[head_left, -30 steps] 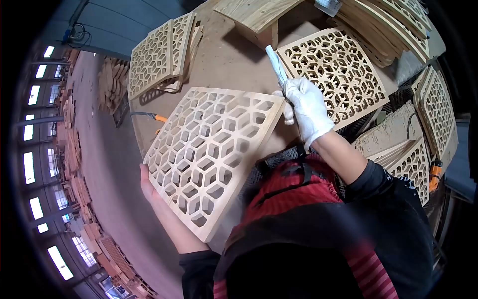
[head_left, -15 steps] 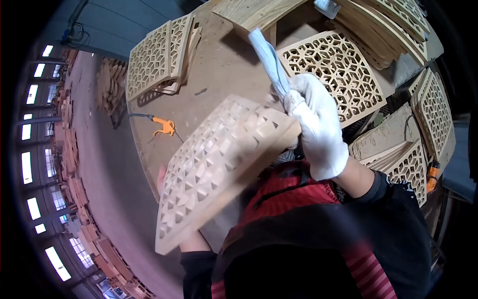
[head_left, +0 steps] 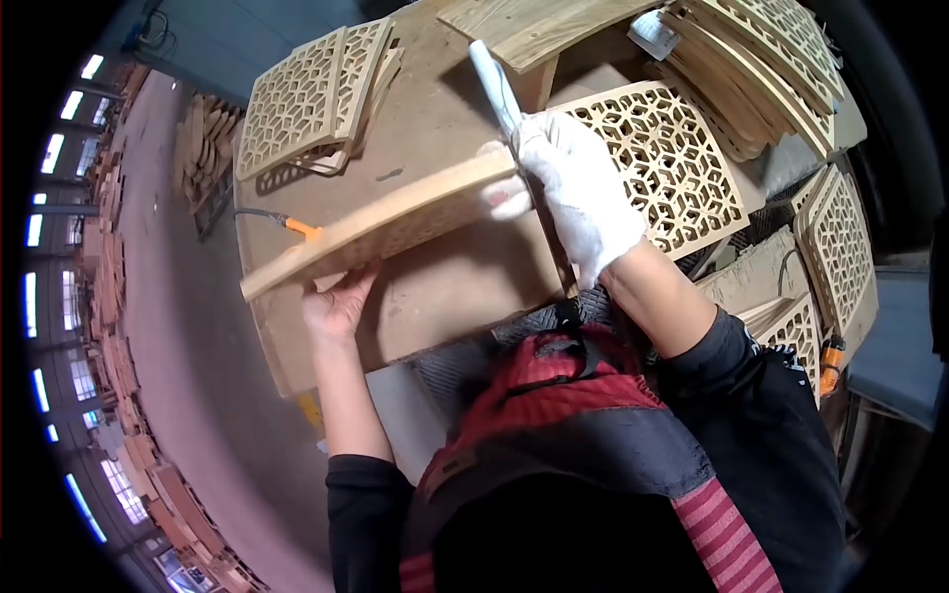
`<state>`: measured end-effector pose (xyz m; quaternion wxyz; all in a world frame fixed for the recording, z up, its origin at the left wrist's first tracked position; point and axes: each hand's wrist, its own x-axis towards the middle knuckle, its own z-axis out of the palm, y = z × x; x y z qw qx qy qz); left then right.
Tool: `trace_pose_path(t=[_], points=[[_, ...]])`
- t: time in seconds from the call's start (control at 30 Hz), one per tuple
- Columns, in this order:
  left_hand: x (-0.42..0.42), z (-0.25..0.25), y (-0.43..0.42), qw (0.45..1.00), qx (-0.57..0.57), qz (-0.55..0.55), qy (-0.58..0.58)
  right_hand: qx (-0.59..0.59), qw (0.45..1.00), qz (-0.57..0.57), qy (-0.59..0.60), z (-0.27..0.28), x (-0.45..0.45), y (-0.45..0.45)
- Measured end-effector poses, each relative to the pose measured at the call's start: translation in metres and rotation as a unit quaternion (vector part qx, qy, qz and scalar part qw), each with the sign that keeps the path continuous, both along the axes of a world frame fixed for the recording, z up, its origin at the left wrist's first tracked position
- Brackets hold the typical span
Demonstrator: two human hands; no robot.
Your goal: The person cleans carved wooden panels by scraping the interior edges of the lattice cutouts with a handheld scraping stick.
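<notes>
My left hand [head_left: 339, 304], bare, grips a cut-out wooden lattice panel [head_left: 395, 215] from below, near its left part. The panel is held almost edge-on above the table, its slightly curved edge facing me. In a white glove, my right hand [head_left: 583, 193] is closed round a file-like tool [head_left: 494, 87]. One end of this tool is wrapped in pale blue and points up and away. A thin dark strip runs down from the hand past the panel's right end. Gloved fingertips show beside that end; whether they press on it I cannot tell.
Lattice panels [head_left: 306, 94] lean in a stack at the table's far left. Another lattice panel [head_left: 682, 158] lies right of my glove. More curved panels [head_left: 751, 84] are piled at far right. An orange tool [head_left: 301, 228] with a cable lies behind the held panel; another orange tool [head_left: 831, 366] is at right.
The held panel has turned from showing its lattice face to nearly edge-on. My left hand has come into view beneath it. The tool and my right hand have shifted slightly left.
</notes>
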<state>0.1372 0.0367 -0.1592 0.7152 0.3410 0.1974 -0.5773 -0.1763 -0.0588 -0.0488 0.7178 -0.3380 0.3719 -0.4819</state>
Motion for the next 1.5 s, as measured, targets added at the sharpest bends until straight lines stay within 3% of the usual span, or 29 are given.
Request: trace_pose_path(t=[0.07, 0.2, 0.23, 0.3, 0.33, 0.43, 0.47, 0.5, 0.57, 0.63, 0.8, 0.9, 0.93, 1.03, 1.07, 1.17, 1.2, 1.3, 1.33, 1.43, 1.47, 1.5], points=[[-0.001, 0.006, 0.008, 0.999, -0.032, 0.0, 0.012, -0.02, 1.0, 0.012, -0.02, -0.004, 0.003, -0.003], [-0.095, 0.055, 0.009, 0.934, 0.075, -0.032, -0.348, -0.078, 0.997, 0.023, -0.008, -0.005, 0.005, -0.003], [-0.119, 0.067, 0.012, 0.886, 0.032, -0.067, -0.458, -0.1, 0.995, 0.018, 0.017, -0.003, 0.006, -0.002], [-0.141, 0.087, 0.009, 0.815, -0.111, -0.141, -0.551, -0.141, 0.988, 0.005, 0.066, 0.002, 0.008, 0.008], [-0.15, 0.097, 0.004, 0.809, -0.141, -0.159, -0.549, -0.096, 0.995, -0.014, 0.017, 0.004, 0.013, 0.015], [-0.172, 0.12, -0.01, 0.787, -0.205, -0.186, -0.551, -0.164, 0.977, -0.011, 0.132, -0.005, 0.009, 0.029], [-0.178, 0.127, -0.011, 0.776, -0.193, -0.204, -0.565, -0.274, 0.906, -0.029, 0.322, -0.016, 0.003, 0.032], [-0.183, 0.131, -0.012, 0.765, -0.18, -0.223, -0.577, -0.287, 0.93, -0.048, 0.224, -0.003, 0.011, 0.044], [-0.191, 0.126, -0.012, 0.74, -0.134, -0.189, -0.632, -0.174, 0.977, -0.055, 0.112, -0.003, 0.014, 0.053], [-0.196, 0.121, -0.011, 0.679, -0.121, -0.163, -0.706, -0.189, 0.976, -0.021, 0.103, -0.011, 0.01, 0.058], [-0.21, 0.122, -0.009, 0.633, -0.075, -0.108, -0.763, -0.176, 0.979, -0.025, 0.099, -0.031, 0.012, 0.067], [-0.208, 0.12, -0.007, 0.644, -0.072, -0.111, -0.754, -0.128, 0.989, -0.03, 0.069, -0.035, 0.018, 0.068], [-0.209, 0.124, -0.005, 0.633, -0.065, -0.101, -0.765, -0.126, 0.991, -0.046, -0.003, -0.018, 0.022, 0.074], [-0.214, 0.121, -0.002, 0.673, -0.073, -0.082, -0.732, -0.175, 0.982, -0.061, 0.022, -0.027, 0.021, 0.078], [-0.211, 0.117, -0.001, 0.645, -0.081, -0.087, -0.755, -0.163, 0.985, -0.056, 0.013, -0.03, 0.02, 0.078], [-0.21, 0.116, -0.001, 0.669, -0.101, -0.087, -0.731, -0.128, 0.991, -0.038, -0.011, -0.039, 0.018, 0.077], [-0.211, 0.118, 0.0, 0.676, -0.102, -0.097, -0.723, -0.148, 0.985, -0.024, 0.083, -0.027, 0.017, 0.074], [-0.214, 0.115, 0.003, 0.736, -0.139, -0.092, -0.657, -0.212, 0.969, -0.005, 0.127, -0.015, 0.016, 0.076], [-0.212, 0.111, 0.004, 0.715, -0.152, -0.103, -0.674, -0.205, 0.974, 0.003, 0.092, -0.017, 0.013, 0.075], [-0.208, 0.107, 0.004, 0.803, -0.184, -0.083, -0.56, -0.192, 0.981, 0.004, 0.031, -0.018, 0.01, 0.077], [-0.202, 0.111, 0.009, 0.859, -0.215, -0.099, -0.454, -0.188, 0.98, 0.024, 0.065, -0.019, 0.004, 0.074], [-0.191, 0.113, 0.013, 0.871, -0.206, -0.11, -0.431, -0.185, 0.977, 0.044, 0.099, -0.02, -0.003, 0.07]])
